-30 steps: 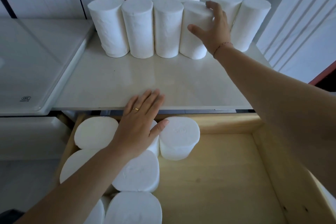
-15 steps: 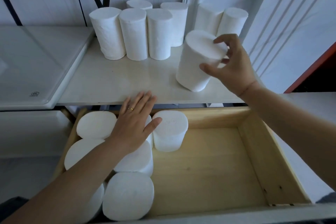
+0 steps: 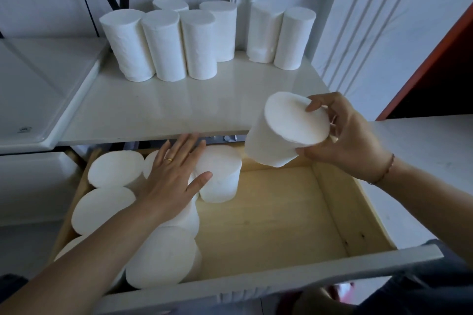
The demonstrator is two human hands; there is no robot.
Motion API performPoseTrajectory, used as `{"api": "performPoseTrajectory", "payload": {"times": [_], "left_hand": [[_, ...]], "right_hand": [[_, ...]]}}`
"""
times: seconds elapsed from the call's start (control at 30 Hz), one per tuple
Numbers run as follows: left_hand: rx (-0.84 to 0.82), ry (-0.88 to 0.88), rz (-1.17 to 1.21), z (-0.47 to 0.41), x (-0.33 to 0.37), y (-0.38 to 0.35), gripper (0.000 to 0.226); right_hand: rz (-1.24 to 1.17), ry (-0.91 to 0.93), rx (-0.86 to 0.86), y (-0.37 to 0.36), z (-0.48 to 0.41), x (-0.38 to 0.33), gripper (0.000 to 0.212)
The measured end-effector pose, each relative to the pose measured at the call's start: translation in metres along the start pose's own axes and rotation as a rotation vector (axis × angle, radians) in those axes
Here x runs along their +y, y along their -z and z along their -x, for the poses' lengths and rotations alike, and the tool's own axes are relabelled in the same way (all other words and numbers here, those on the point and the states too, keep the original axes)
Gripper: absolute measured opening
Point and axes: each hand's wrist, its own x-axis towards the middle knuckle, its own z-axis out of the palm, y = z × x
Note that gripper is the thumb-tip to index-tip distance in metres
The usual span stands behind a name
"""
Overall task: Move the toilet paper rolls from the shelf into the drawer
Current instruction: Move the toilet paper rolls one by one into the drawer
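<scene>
My right hand (image 3: 345,135) grips a white toilet paper roll (image 3: 279,133), tilted, in the air over the back right edge of the open wooden drawer (image 3: 281,225). Several more rolls (image 3: 163,43) stand upright at the back of the white shelf (image 3: 179,110). Several rolls (image 3: 115,169) stand on end in the drawer's left half. My left hand (image 3: 174,181) lies flat, fingers spread, on top of those rolls, next to the rightmost one (image 3: 222,174).
The drawer's right half shows bare wood. Its white front panel (image 3: 281,281) runs along the bottom. A white tray-like surface (image 3: 38,89) sits left of the shelf. A white wall and a red-edged panel (image 3: 435,54) rise on the right.
My right hand took a roll from the shelf's front row and carried it forward and down, off the shelf to above the drawer. My left hand stayed on the rolls in the drawer.
</scene>
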Motion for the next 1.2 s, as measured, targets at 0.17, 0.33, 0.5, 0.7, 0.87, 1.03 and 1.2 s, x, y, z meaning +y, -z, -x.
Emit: {"api": "performPoseTrajectory", "payload": {"times": [0.17,0.33,0.5,0.7,0.87,1.03,1.2], "left_hand": [[-0.020,-0.022,0.000,0.002,0.000,-0.005,0.073],[-0.025,-0.048,0.004,-0.001,0.002,-0.006,0.074],[-0.027,-0.043,0.024,-0.001,0.004,-0.006,0.078],[-0.081,-0.039,0.067,0.000,-0.001,-0.011,0.083],[-0.106,-0.062,0.069,0.000,-0.003,-0.010,0.083],[-0.139,-0.075,0.057,0.004,-0.002,-0.009,0.080],[-0.153,-0.084,0.055,0.006,-0.001,-0.009,0.079]], "right_hand": [[0.042,-0.059,-0.024,0.008,0.009,0.006,0.068],[0.151,-0.153,-0.150,-0.003,0.021,0.023,0.063],[0.304,-0.184,-0.305,-0.039,0.028,0.058,0.061],[0.128,-0.309,-0.410,-0.053,0.027,0.072,0.085],[-0.106,-0.656,-0.448,-0.062,0.029,0.062,0.075],[-0.267,-0.781,-0.497,-0.070,0.033,0.054,0.057],[-0.369,-0.847,-0.521,-0.075,0.038,0.050,0.040]]}}
